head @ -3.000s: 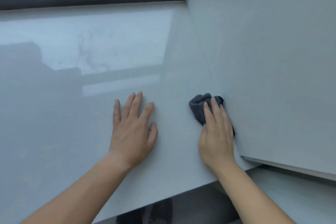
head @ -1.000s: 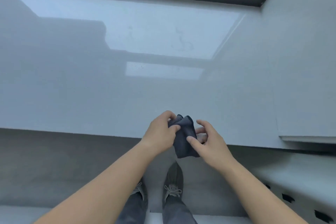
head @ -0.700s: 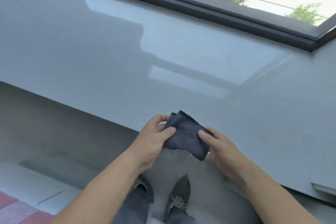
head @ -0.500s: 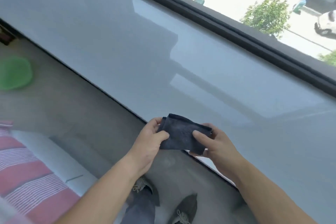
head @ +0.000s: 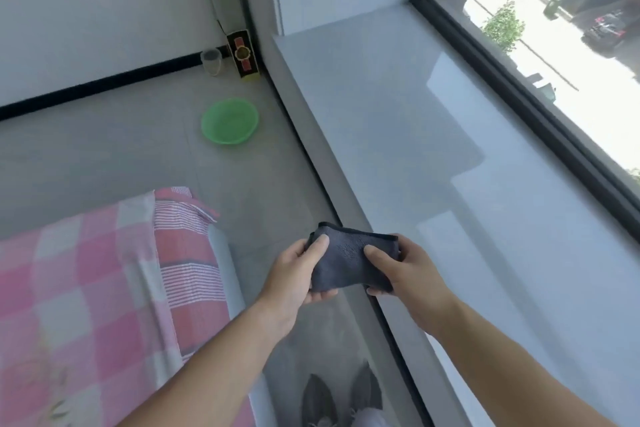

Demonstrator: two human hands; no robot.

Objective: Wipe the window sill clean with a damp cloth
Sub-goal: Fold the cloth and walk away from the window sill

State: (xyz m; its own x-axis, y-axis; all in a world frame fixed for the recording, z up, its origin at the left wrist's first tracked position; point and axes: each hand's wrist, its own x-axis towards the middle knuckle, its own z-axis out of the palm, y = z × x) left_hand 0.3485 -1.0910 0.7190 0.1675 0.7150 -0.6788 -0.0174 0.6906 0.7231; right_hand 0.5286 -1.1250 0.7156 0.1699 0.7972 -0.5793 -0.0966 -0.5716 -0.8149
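Both hands hold the cloth in the air, off the sill, just above its front edge near the person's body. Left hand pinches the cloth's left end, thumb on top, fingers curled under. Right hand pinches the right end the same way, thumb pressed on the top face. Both hands grasping the cloth, neither released. Cloth is dark grey, folded into a flat pad, stretched between the two hands. Can't tell dampness from the view.

Step in hand, as a judgement: refolding or re-gripping the cloth between wipes, not wiping now. Cloth is not touching the sill.

Sill is a long glossy pale slab running away to the far wall, window along its right side. Surface looks bare, with strong reflections; dirt can't be made out. A green basin sits on the floor well apart to the left, a bed with pink check cover nearer left.

Next move probably calls for one hand to take the pad flat under the palm, set it down on the sill and sweep along its length toward the far end. The basin suggests a rinse is also an option.
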